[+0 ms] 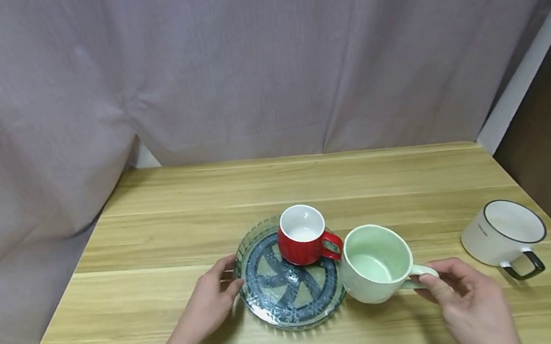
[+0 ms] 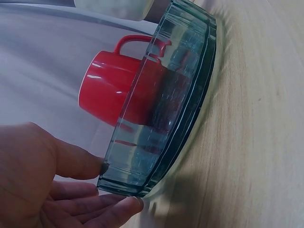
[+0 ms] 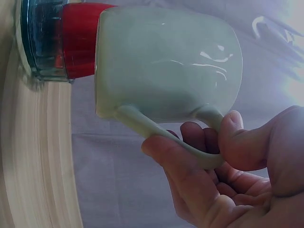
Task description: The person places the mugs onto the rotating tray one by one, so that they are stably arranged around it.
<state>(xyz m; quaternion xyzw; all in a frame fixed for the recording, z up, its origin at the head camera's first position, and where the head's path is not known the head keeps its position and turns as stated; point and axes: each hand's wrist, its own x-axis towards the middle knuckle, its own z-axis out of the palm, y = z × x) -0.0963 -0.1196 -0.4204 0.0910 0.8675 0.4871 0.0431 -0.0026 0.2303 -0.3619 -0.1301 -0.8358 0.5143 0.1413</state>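
head view: green mug (image 1: 377, 267) left of right hand (image 1: 473, 298), fingers pinching its handle (image 1: 422, 269); left hand (image 1: 208, 304) pinching glass dish (image 1: 284, 292).

It's indoors, a curtain (image 1: 237, 64) backing the wooden table (image 1: 155, 233).

Right approach to the glass dish (image 1: 297, 308) blocked: pale green mug (image 1: 377, 264), raised in the right hand (image 1: 468, 298), hangs just beside the red mug's (image 1: 298, 248) handle. Left hand (image 1: 209, 302) occupies the left rim. Passage lies over the dish's near half. Tabletop (image 1: 205, 207) gap separates right hand from black-rimmed white mug (image 1: 485, 241); curtain (image 1: 258, 60) bounds the far side.
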